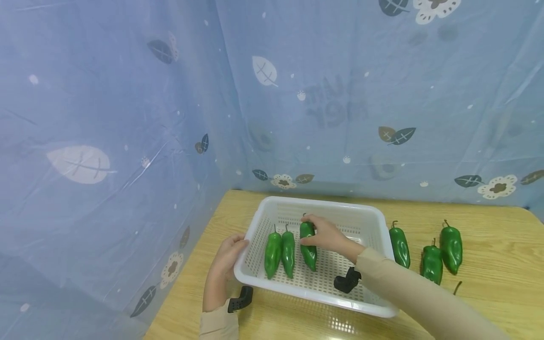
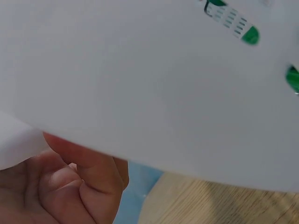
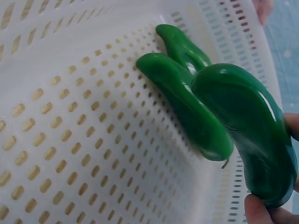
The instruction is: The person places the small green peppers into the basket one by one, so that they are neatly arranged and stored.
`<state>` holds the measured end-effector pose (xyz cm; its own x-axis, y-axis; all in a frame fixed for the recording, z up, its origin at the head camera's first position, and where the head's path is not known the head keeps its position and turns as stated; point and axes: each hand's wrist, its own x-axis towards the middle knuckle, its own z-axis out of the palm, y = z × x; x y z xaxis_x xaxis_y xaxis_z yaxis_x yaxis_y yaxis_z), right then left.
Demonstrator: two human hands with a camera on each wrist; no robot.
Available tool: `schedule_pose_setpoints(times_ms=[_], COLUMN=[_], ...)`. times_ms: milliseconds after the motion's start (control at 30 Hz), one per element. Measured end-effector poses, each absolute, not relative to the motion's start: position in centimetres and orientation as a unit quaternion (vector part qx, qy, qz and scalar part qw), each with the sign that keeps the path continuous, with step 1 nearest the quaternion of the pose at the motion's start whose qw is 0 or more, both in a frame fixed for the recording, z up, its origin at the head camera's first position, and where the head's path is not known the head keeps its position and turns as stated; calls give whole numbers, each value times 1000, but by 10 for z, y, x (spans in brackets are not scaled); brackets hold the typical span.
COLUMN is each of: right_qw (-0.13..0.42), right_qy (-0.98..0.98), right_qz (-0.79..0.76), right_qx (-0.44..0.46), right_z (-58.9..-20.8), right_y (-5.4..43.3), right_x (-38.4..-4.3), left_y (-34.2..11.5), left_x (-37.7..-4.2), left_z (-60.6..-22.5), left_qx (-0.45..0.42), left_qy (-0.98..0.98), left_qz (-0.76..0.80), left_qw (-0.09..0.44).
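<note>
Head: right hand [image 1: 326,234] curled round pepper [image 1: 309,257]

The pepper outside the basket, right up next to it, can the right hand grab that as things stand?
Probably not right away: the right hand is holding another pepper. With that hand freed, likely yes, as nothing lies on the outside pepper.

Blue sheeting [image 1: 306,160] forms 2 wall faces, left and rear, meeting along a steep crease [image 1: 232,85]. Printed motifs: white leaves [image 1: 265,71], dark leaves [image 1: 145,302] and pale flowers [image 1: 498,187] with brown centres. Faint marks resembling lettering [image 1: 335,101] show on the rear face; folds and glossy streaks cross the left. Below, a light wood-grain tabletop [image 1: 501,245], rounded at its far right corner, carries bright reflected light on the near side.
</note>
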<state>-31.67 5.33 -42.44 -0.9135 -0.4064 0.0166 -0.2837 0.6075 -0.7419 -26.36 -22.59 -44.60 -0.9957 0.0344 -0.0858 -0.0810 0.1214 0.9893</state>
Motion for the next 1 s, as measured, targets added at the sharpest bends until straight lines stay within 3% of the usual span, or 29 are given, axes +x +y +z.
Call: schedule_pose_setpoints(times_ms=[1000], right_qw=[100], right_qy=[905], right_qz=[-371], right_qx=[-183], right_z=[-462], right_y=[32], right_x=[-321], left_y=[-229], left_x=[-266], left_z=[-453], left_qx=[1], left_qy=[746], left_qz=[665], left_qw=[39])
